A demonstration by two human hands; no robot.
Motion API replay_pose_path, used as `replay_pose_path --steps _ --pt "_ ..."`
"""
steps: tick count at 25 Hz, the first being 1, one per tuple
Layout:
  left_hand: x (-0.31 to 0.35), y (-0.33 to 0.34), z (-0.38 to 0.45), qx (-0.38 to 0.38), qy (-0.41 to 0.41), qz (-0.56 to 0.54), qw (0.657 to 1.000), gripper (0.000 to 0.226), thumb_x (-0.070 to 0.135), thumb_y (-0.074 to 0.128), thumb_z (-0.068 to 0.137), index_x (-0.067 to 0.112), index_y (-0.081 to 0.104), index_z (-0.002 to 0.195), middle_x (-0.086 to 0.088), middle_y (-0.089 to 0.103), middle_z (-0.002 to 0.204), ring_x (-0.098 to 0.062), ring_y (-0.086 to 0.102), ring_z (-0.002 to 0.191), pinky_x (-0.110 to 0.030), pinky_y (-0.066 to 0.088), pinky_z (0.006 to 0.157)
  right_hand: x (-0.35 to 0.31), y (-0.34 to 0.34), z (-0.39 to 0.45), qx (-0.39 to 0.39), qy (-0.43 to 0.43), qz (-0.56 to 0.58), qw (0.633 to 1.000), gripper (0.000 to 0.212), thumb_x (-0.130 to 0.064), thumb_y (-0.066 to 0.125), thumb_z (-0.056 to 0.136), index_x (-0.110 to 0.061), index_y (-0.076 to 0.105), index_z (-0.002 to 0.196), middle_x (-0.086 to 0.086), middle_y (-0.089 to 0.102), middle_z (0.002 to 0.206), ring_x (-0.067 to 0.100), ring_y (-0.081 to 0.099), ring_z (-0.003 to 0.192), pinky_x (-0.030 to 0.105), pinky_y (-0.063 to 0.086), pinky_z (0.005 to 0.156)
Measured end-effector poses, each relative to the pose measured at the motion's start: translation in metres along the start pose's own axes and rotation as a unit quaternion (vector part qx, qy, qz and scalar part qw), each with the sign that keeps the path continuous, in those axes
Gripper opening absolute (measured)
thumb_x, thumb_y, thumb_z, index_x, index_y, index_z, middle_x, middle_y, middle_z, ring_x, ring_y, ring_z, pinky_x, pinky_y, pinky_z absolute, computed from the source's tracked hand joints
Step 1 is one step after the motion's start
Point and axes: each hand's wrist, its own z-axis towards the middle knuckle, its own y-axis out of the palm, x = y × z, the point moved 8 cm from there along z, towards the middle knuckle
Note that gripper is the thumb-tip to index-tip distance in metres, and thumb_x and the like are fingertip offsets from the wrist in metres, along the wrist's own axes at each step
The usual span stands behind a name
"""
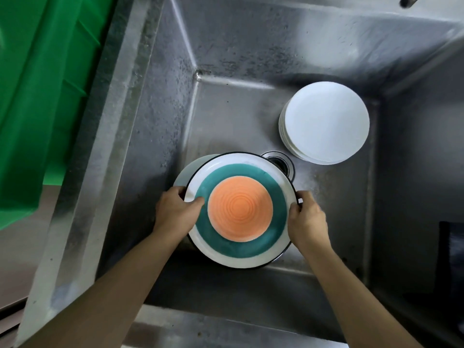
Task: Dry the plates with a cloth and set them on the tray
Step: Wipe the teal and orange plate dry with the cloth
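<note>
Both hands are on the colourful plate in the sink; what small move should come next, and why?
Probably lift the plate straight up out of the sink. The left hand and right hand already grip opposite rims, no cloth is in view, and another plate seems to lie underneath.

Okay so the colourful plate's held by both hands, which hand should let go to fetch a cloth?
Probably the right hand: it only pinches the plate at its rim, while the left hand has its thumb across the face. No cloth is visible.
</note>
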Motion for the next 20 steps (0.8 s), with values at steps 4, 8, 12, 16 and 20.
replay_pose_path --steps 4,8,12,16,20 --pt "0.017 -0.001 -0.015 -0.037 0.000 -0.041 0.998 0.012 0.027 0.063 0.071 0.032 0.073 0.077 0.016 0.072 0.070 -0.011 0.070 0.070 -0.028 0.054 0.062 0.002 -0.019 -0.002 0.012 0.004 0.023 1.000 0.029 -0.019 0.040 0.104 -0.018 0.057 0.128 0.010 0.067 0.113 0.030 0.061 0.095 0.041 0.051 0.080" --pt "0.029 -0.005 -0.033 -0.046 -0.007 -0.083 0.996 0.012 0.022 0.063 0.073 0.025 0.074 0.075 0.002 0.073 0.070 -0.017 0.069 0.069 -0.030 0.051 0.063 0.009 -0.026 -0.003 -0.005 0.024 0.034 0.999 0.032 -0.016 0.041 0.105 -0.016 0.061 0.129 0.007 0.067 0.109 0.023 0.061 0.088 0.031 0.046 0.070" --pt "0.042 -0.005 -0.050 -0.052 -0.031 -0.243 0.968 0.033 0.011 0.064 0.069 0.026 0.076 0.096 -0.015 0.075 0.099 -0.031 0.072 0.094 -0.046 0.056 0.086 0.008 -0.031 -0.007 -0.003 0.045 0.072 0.996 0.028 -0.012 0.042 0.102 -0.016 0.069 0.107 0.005 0.068 0.091 0.022 0.062 0.075 0.041 0.058 0.065" --pt "0.052 0.006 -0.069 -0.127 -0.035 -0.337 0.932 0.050 -0.011 0.055 0.082 0.019 0.067 0.120 -0.009 0.075 0.112 -0.029 0.070 0.108 -0.037 0.061 0.076 0.009 -0.028 -0.009 -0.016 0.098 0.091 0.991 0.026 -0.009 0.045 0.098 0.001 0.068 0.094 0.016 0.068 0.080 0.027 0.057 0.065 0.051 0.058 0.067" --pt "0.076 0.005 -0.082 -0.111 -0.005 -0.320 0.941 0.043 -0.009 0.053 0.083 0.022 0.069 0.108 -0.006 0.074 0.107 -0.028 0.070 0.101 -0.042 0.062 0.070 0.018 -0.012 -0.018 -0.057 0.140 0.106 0.983 0.024 -0.003 0.047 0.093 0.008 0.069 0.091 0.014 0.059 0.070 0.029 0.051 0.064 0.040 0.049 0.057"
